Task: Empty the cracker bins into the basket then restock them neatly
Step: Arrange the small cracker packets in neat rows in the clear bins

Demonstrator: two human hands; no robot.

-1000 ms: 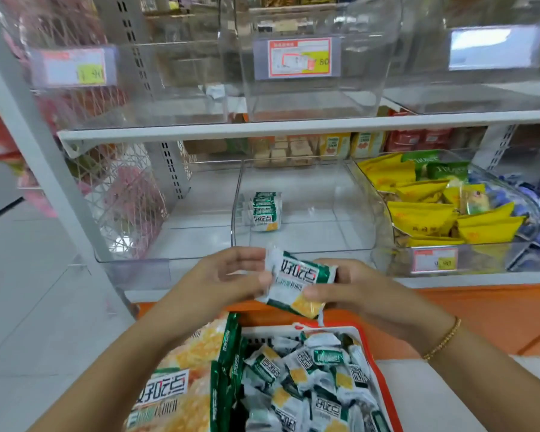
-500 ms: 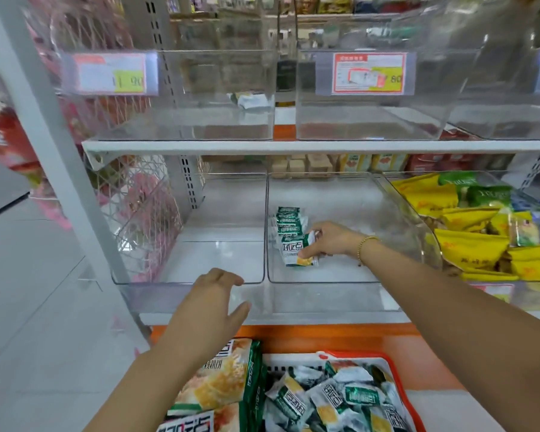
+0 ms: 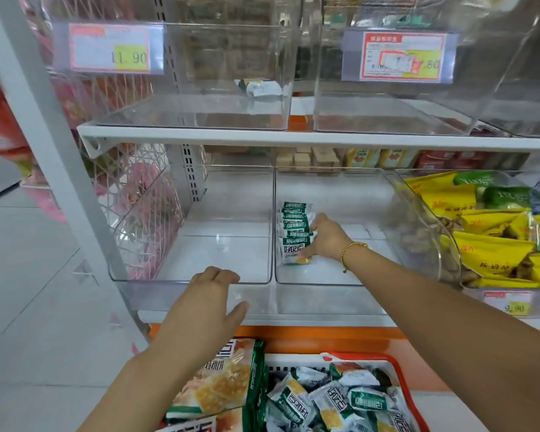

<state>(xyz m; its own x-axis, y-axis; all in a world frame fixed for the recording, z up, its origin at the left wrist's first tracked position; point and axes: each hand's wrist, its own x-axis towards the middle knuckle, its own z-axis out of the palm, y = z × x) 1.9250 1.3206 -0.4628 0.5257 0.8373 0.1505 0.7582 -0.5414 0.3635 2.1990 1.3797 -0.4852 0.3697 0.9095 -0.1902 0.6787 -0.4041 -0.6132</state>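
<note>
A clear middle bin [image 3: 334, 277] on the lower shelf holds a short row of green-and-white cracker packets [image 3: 294, 227] standing against its left wall. My right hand [image 3: 326, 238] reaches into this bin, its fingers pinched on the front cracker packet [image 3: 293, 252] of the row. My left hand [image 3: 211, 299] rests with fingers spread on the front lip of the clear left bin [image 3: 169, 275], holding nothing. At the bottom, a red basket [image 3: 384, 360] is full of loose cracker packets [image 3: 334, 397], with a large cracker bag [image 3: 222, 381] at its left side.
Two clear bins sit on the upper shelf [image 3: 293, 137]; the left upper bin [image 3: 194, 113] has one packet at its back. A bin of yellow and green snack bags [image 3: 487, 235] stands at the right. Price tags hang on the bin fronts. A white upright post [image 3: 44, 126] rises at left.
A second ago both hands held one packet above the basket. My right hand has carried it into the middle bin and set it at the front of the row; my left hand moved to the left bin's lip.
</note>
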